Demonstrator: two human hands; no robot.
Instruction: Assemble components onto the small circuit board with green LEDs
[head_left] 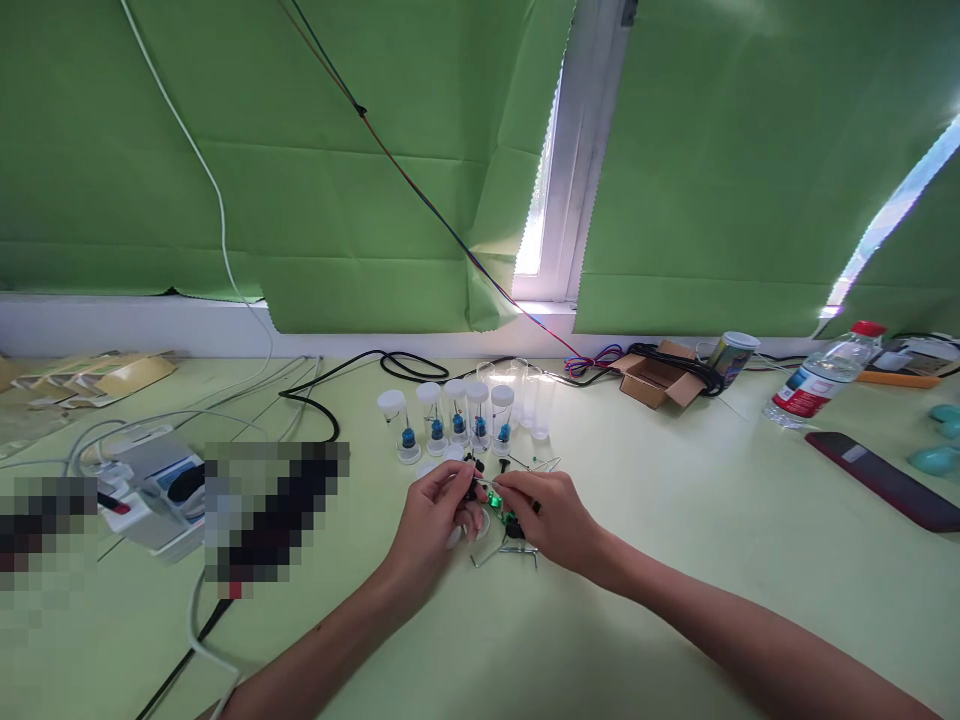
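Observation:
My left hand [439, 508] is closed, pinching a small black part [473, 488] between thumb and fingers. Opposite it, my right hand [551, 512] pinches a thin metal rod [486, 482] whose tip meets the black part; the fingers partly cover the contact. Small green pieces [494, 498] and another black part [514, 527] lie between the hands. Bent metal hex keys [519, 550] rest just below on the table. Behind the hands stand several clear tubes [480, 415] with white caps and blue parts inside. A black screw-like piece [504, 465] is near them.
At left are a white power strip [161, 490], cables and blurred-out dark items [285, 515]. Toward the back right sit an open cardboard box [660, 380], a can [731, 355], a water bottle [821, 380] and a dark red flat case [885, 480]. Black cable [330, 365] runs along the wall.

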